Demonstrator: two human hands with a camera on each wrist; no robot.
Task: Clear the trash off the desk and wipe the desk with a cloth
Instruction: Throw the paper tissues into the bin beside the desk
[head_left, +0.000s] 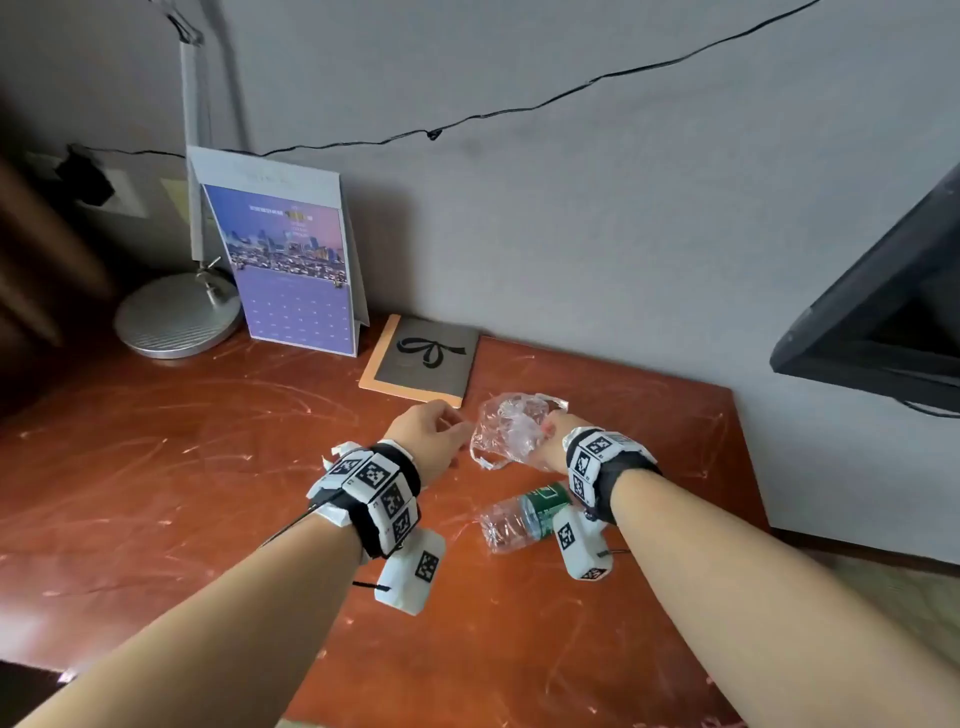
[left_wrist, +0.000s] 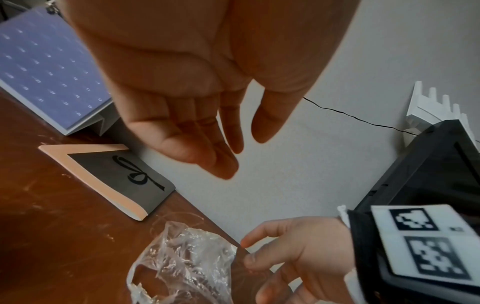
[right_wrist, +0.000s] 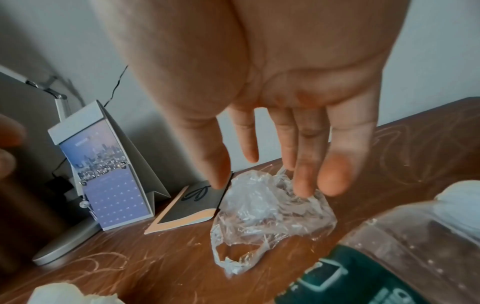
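A crumpled clear plastic bag (head_left: 506, 431) (left_wrist: 187, 259) (right_wrist: 265, 216) lies on the scratched brown desk (head_left: 208, 441) near the wall. My right hand (head_left: 545, 431) (right_wrist: 275, 183) hangs over it with fingers extended, the fingertips (right_wrist: 303, 189) touching the bag's top. My left hand (head_left: 452, 426) (left_wrist: 228, 156) hovers just left of the bag, fingers relaxed, holding nothing. An empty plastic bottle (head_left: 519, 517) (right_wrist: 389, 257) with a green label lies on its side under my right wrist. A crumpled white wad (right_wrist: 59, 294) sits at the near left.
A grey notebook (head_left: 426, 364) lies flat against the wall behind the bag. Left of it stand a purple desk calendar (head_left: 291, 270) and a round lamp base (head_left: 176, 317). A black screen (head_left: 883, 322) hangs beyond the desk's right edge.
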